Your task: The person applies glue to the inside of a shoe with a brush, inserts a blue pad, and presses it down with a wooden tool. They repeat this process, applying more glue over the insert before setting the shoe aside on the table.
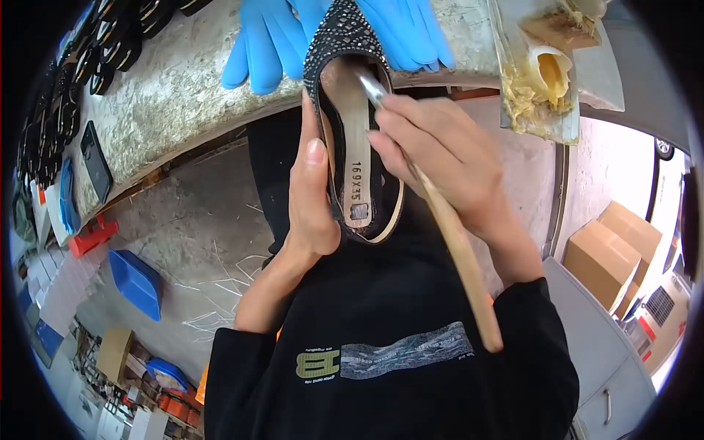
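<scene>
A black shoe (pixel 345 35) with a sparkling studded toe points away from me, its opening facing up. The pale insole (pixel 356 150) inside bears the print "169X35". Along the shoe's left side lies my left hand (pixel 314 187), its fingers closed on the shoe. My right hand (pixel 444 150) grips a brush (pixel 458 249) by its long wooden handle. The brush's metal ferrule slants into the shoe's toe opening, where its tip is hidden. Blue gloves (pixel 268 44) lie on the bench on both sides of the toe.
Yellow glue coats a board and container (pixel 550 77) at the upper right. Dark shoes (pixel 114 44) and a phone (pixel 96 161) lie on the bench (pixel 172 103) at left. A blue tray (pixel 136 284) is on the floor at left; cardboard boxes (pixel 601 257) stand at right.
</scene>
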A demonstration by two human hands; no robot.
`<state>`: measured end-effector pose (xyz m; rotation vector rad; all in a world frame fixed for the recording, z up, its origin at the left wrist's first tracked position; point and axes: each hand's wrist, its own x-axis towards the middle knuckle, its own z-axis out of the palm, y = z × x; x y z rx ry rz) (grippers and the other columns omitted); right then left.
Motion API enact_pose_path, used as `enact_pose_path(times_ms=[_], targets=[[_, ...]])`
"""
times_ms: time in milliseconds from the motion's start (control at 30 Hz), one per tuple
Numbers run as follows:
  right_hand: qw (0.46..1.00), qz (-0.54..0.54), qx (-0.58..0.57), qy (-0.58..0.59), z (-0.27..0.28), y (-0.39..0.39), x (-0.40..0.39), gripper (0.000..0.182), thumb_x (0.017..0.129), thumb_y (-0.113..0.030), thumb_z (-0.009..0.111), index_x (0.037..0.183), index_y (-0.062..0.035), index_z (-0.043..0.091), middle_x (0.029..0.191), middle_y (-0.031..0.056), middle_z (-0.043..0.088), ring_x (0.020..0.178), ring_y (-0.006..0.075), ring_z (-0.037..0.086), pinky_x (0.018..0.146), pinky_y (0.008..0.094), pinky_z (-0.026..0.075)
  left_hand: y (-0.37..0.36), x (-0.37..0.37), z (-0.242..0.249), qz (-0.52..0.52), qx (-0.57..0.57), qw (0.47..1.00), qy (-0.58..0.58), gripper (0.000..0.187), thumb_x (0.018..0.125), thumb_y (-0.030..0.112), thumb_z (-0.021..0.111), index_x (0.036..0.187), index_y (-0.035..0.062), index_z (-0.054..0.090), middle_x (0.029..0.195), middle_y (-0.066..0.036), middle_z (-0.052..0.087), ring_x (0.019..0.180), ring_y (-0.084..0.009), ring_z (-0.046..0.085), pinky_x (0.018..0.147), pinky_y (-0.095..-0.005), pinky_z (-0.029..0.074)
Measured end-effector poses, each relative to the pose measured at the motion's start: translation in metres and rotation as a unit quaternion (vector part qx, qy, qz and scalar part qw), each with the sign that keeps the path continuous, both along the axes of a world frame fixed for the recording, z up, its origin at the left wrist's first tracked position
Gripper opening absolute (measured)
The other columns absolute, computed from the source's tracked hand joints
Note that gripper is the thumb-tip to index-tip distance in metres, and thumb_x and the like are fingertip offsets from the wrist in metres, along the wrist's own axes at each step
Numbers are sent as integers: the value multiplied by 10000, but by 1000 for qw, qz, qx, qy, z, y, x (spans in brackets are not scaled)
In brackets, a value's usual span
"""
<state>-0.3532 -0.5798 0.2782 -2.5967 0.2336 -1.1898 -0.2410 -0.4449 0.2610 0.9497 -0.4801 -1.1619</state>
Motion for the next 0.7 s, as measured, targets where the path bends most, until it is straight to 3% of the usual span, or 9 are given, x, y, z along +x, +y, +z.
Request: enact_pose_path(times_ms=[133, 233, 400, 467, 533, 600, 667, 700], targets=[[999, -2, -37, -39, -10, -17, 17, 159, 748, -11, 786, 865, 6, 679, 922, 74, 689, 702, 176, 615, 623, 256, 510, 2, 0, -2, 18, 33, 997, -71, 615, 1042, 283, 222, 1579, -8, 150, 1572, -188, 346, 1398, -278, 399, 1148, -373, 328], [999, -16, 4, -40, -7, -9, 13, 129, 752, 37, 785, 868, 26, 730, 911, 90, 740, 699, 176, 668, 658, 245, 554, 2, -1, -6, 26, 55, 991, -121, 613, 1042, 297, 238, 1576, 0, 185, 1540, -193, 394, 1349, -275, 464, 1116, -371, 373], [986, -63, 153, -4, 12, 26, -15, 58, 797, 34, 726, 854, 40, 719, 820, 113, 729, 617, 170, 649, 585, 236, 538, 13, -7, -36, 72, 57, 978, -188, 557, 1045, 284, 256, 1524, 0, 272, 1453, -196, 470, 1236, -270, 545, 1050, -362, 438], [979, -13, 171, -105, 4, 38, -20, 45, 834, -6, 682, 848, 31, 702, 773, 141, 720, 602, 171, 647, 553, 243, 539, 19, -8, -49, 105, 40, 967, -227, 510, 1048, 262, 263, 1474, -7, 335, 1387, -195, 514, 1155, -267, 583, 1005, -354, 472], [953, 34, 287, -91, 12, 54, -36, 76, 863, -28, 628, 854, 29, 677, 829, 177, 719, 587, 170, 637, 515, 247, 532, 23, -5, -58, 142, 20, 952, -269, 470, 1050, 240, 271, 1425, -13, 398, 1321, -194, 557, 1075, -265, 621, 960, -347, 507], [948, 19, 315, -32, 24, 51, -52, 105, 890, -38, 597, 854, 36, 663, 832, 181, 716, 541, 172, 616, 481, 225, 503, 26, -1, -63, 183, -2, 931, -315, 441, 1053, 218, 278, 1376, -20, 462, 1254, -194, 601, 994, -262, 659, 915, -340, 541], [895, 122, 428, -43, 23, 25, -66, 331, 1050, -180, 399, 1002, 19, 659, 889, 209, 721, 525, 126, 586, 420, 181, 422, 26, 10, -61, 207, -15, 917, -342, 431, 1054, 206, 282, 1351, -23, 493, 1221, -193, 623, 954, -261, 678, 893, -336, 558], [847, 149, 501, -94, 30, 7, -55, 401, 1081, -202, 305, 1106, 14, 642, 999, 218, 716, 546, 124, 577, 418, 181, 404, 23, 20, -50, 133, -18, 970, -204, 421, 1051, 210, 317, 1358, -20, 491, 1260, -195, 602, 999, -259, 659, 900, -347, 549]])
